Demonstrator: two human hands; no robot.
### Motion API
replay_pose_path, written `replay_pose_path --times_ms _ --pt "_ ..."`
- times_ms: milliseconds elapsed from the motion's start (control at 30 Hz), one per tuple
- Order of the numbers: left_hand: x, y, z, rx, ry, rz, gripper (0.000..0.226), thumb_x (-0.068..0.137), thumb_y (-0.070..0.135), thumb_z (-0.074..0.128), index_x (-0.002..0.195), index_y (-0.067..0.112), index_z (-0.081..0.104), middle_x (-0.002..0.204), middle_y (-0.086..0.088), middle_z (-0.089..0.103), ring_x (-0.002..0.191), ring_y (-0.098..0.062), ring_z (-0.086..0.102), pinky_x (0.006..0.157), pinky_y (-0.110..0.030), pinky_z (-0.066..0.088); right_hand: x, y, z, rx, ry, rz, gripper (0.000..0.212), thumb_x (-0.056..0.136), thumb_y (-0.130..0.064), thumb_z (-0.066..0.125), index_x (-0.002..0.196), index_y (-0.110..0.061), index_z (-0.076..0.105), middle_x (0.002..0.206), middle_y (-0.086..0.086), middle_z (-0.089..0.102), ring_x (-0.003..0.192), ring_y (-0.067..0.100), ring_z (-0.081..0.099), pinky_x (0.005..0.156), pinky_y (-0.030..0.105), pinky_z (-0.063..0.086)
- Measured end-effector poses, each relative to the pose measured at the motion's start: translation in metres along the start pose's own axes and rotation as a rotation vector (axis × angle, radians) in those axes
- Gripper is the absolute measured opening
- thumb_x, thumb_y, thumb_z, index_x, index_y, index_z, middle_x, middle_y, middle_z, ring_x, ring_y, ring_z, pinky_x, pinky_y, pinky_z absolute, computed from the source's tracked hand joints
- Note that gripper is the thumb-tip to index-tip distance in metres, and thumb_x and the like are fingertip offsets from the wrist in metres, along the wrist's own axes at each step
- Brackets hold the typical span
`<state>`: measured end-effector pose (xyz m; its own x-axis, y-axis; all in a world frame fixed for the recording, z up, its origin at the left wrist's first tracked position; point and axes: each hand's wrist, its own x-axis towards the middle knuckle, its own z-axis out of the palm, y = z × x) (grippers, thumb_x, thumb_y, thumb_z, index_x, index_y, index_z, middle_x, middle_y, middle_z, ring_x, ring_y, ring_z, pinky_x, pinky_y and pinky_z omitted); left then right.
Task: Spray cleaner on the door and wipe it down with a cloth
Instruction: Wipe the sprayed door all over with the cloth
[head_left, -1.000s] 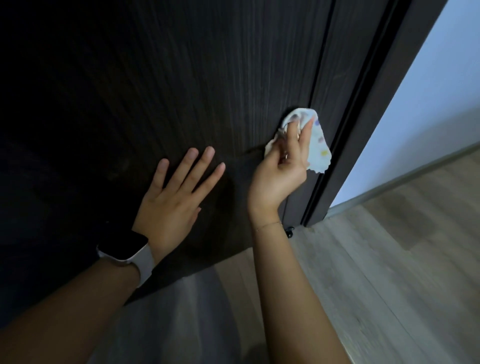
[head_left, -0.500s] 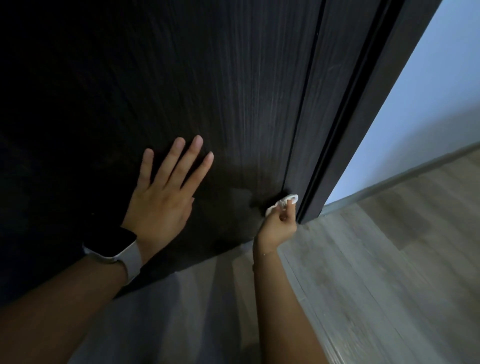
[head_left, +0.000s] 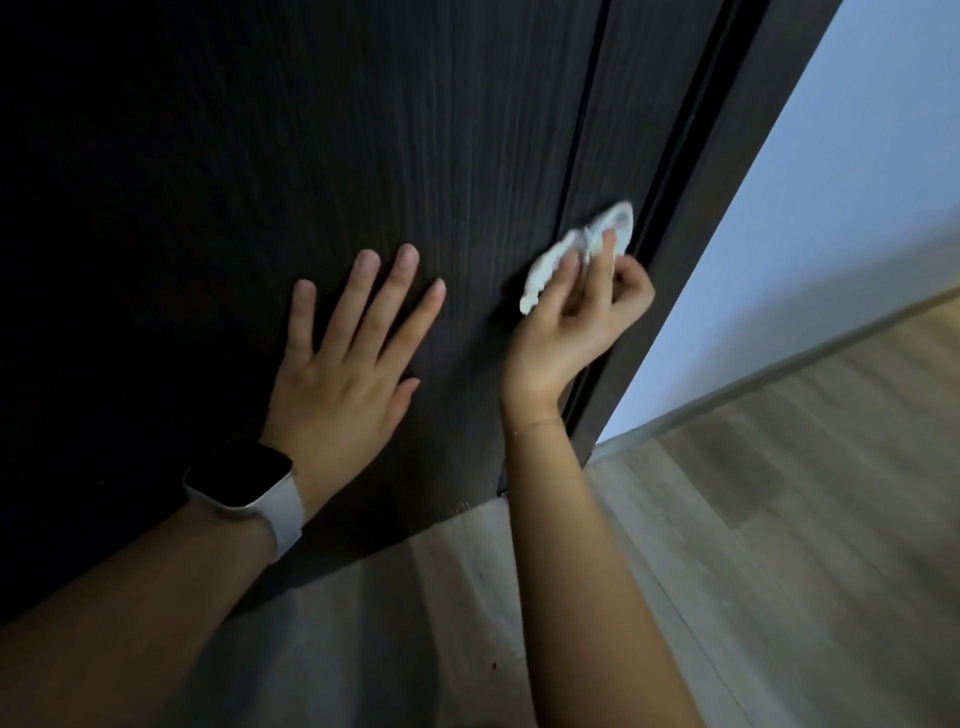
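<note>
A dark wood-grain door (head_left: 363, 135) fills the left and middle of the head view. My left hand (head_left: 343, 364) lies flat against its lower part, fingers spread, with a watch on the wrist. My right hand (head_left: 571, 317) holds a small white cloth (head_left: 576, 249) pressed to the door close to its right edge, fingers curled round the cloth. Most of the cloth is bunched under my fingers. No spray bottle is in view.
The dark door frame (head_left: 727, 171) runs along the door's right edge. Beyond it is a pale blue wall (head_left: 857, 197) with a skirting strip. Light wood flooring (head_left: 779, 545) spreads below and to the right.
My right hand has come back up from the door's bottom corner along the right edge with the cloth. The left hand has stayed flat on the door.
</note>
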<state>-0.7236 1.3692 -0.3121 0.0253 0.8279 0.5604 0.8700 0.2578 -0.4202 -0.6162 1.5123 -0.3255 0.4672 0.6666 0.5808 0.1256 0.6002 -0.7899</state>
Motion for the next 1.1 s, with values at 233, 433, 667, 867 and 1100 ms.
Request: replay_pose_path --times_ms 233,433,667,867,1100 --pt "-0.001 0.002 0.006 0.076 0.026 0.013 0.090 0.089 0.046 0.055 0.157 0.023 0.000 0.159 -0.008 -0.027 0.145 -0.028 -0.028 0.114 -0.052 -0.021 -0.076 0.093 -0.045 -0.055 0.064 0.695 0.025 0.096 -0.007 0.054 0.116 0.000 0.066 0.114 0.018 0.053 0.100 0.030 0.059 0.088 0.028 0.046" --pt "0.000 0.004 0.008 0.085 0.041 0.001 0.092 0.088 0.047 0.057 0.157 0.023 0.001 0.159 -0.007 -0.027 0.145 -0.027 -0.029 0.114 -0.053 -0.020 -0.033 0.037 -0.014 0.095 0.162 0.526 0.005 0.097 -0.018 0.058 0.099 -0.022 0.059 0.114 0.022 0.049 0.104 0.032 0.055 0.093 0.044 0.049" --pt "0.001 0.005 0.008 0.077 0.040 -0.010 0.091 0.087 0.046 0.056 0.157 0.024 0.001 0.160 -0.007 -0.025 0.146 -0.027 -0.027 0.114 -0.053 -0.021 0.056 -0.034 0.025 0.066 0.211 0.030 0.030 0.090 -0.002 0.061 0.120 0.003 0.066 0.108 0.025 0.052 0.099 0.034 0.052 0.092 0.022 0.040" --pt "0.001 0.004 0.011 0.084 0.064 -0.001 0.081 0.091 0.048 0.046 0.157 0.024 0.005 0.161 -0.007 -0.022 0.146 -0.027 -0.025 0.115 -0.054 -0.018 -0.004 0.039 -0.007 -0.012 0.135 0.115 0.027 0.092 0.001 0.059 0.117 0.007 0.065 0.109 0.016 0.049 0.102 0.015 0.051 0.094 0.022 0.043" --pt "0.001 0.003 0.011 0.088 0.029 0.022 0.079 0.095 0.052 0.043 0.157 0.024 0.003 0.159 -0.006 -0.029 0.144 -0.027 -0.031 0.112 -0.055 -0.021 -0.098 0.138 -0.049 -0.077 0.174 0.934 0.024 0.095 -0.012 0.061 0.113 0.001 0.068 0.103 0.002 0.051 0.098 0.019 0.058 0.084 0.017 0.039"
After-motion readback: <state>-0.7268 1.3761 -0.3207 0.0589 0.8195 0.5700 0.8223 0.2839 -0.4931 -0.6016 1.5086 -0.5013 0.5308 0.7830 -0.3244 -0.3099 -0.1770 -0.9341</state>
